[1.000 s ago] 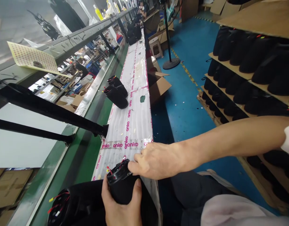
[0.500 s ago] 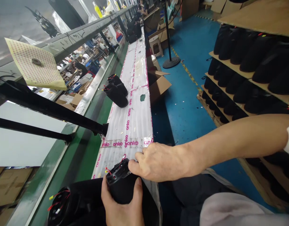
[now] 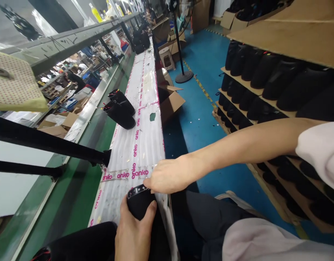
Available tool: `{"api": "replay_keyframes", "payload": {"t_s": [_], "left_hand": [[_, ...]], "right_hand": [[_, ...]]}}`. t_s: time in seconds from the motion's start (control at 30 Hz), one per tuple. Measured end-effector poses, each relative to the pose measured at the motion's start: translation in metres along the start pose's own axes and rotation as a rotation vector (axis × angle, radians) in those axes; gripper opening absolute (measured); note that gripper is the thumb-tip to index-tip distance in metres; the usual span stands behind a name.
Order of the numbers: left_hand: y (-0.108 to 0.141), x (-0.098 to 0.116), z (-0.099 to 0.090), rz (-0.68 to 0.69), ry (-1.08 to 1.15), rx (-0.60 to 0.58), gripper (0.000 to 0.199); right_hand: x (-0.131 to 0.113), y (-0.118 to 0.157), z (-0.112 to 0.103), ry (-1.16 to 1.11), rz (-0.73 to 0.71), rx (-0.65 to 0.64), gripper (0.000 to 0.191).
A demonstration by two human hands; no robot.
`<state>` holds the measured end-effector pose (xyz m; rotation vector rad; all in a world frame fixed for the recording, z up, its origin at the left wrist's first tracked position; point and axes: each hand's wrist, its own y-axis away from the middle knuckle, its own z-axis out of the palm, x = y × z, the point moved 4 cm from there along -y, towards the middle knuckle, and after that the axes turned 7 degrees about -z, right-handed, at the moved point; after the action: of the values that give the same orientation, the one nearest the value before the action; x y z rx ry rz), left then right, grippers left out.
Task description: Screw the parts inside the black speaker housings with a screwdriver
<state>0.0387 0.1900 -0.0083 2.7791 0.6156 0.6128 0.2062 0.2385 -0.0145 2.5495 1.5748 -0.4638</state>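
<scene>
A black fabric-covered cylinder (image 3: 139, 206), like a speaker body, lies tilted on the padded bench with its dark, dotted end face (image 3: 136, 191) toward the far side. My left hand (image 3: 134, 232) is wrapped around its body, thumb on the right. At the right edge of that end face, my right hand (image 3: 169, 175) is closed with its fingers curled; its fingertips, and whatever is in them, are hidden. Another black cylinder (image 3: 86, 241) lies at the lower left, red wires showing at its end.
Two black cylinders (image 3: 121, 112) with wires stand farther along the white bench padding (image 3: 147, 137). A black post (image 3: 101, 156) crosses from the left over the green conveyor (image 3: 74, 185). At right are racks of black cylinders (image 3: 264, 76), an open carton (image 3: 172, 107) and a stand base (image 3: 184, 77).
The view has shifted right. The held cylinder's end, which showed an open inside with red wires, now shows a dark dotted face. My right hand stays at its edge.
</scene>
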Motion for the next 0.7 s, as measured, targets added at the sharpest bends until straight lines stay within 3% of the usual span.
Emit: {"api": "replay_keyframes", "payload": {"t_s": [0.17, 0.3, 0.5, 0.7], "left_hand": [[-0.002, 0.002, 0.000, -0.004, 0.049, -0.016, 0.083], [-0.001, 0.004, 0.001, 0.026, -0.047, 0.059, 0.093], [-0.011, -0.004, 0.000, -0.038, 0.065, 0.014, 0.090], [-0.010, -0.003, -0.002, -0.032, 0.113, 0.044, 0.085]], "right_hand": [[-0.002, -0.006, -0.002, -0.035, 0.039, -0.037, 0.020], [0.000, -0.009, 0.002, -0.023, 0.005, -0.135, 0.018], [0.010, -0.006, 0.020, -0.196, 0.014, 0.068, 0.024], [0.014, -0.001, 0.045, -0.217, 0.021, 0.206, 0.030]]}}
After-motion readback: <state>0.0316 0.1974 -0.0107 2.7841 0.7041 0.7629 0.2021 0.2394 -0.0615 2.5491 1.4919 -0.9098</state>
